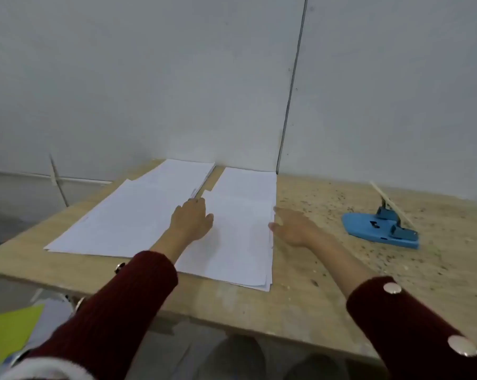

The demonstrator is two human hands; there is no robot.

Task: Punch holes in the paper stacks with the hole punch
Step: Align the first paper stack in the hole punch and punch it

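Two stacks of white paper lie side by side on a wooden table (300, 297). The left stack (127, 218) is fanned out; the right stack (240, 229) is neater. My left hand (192, 220) rests flat on the papers where the two stacks meet. My right hand (292, 227) touches the right edge of the right stack, fingers spread, holding nothing. A blue hole punch (382, 227) with its pale lever raised sits on the table to the right, apart from both hands.
A grey wall stands right behind the table, with a dark vertical seam (292, 86). Paper specks litter the tabletop around the punch. A yellow-green sheet (10, 330) lies below the table's near left edge.
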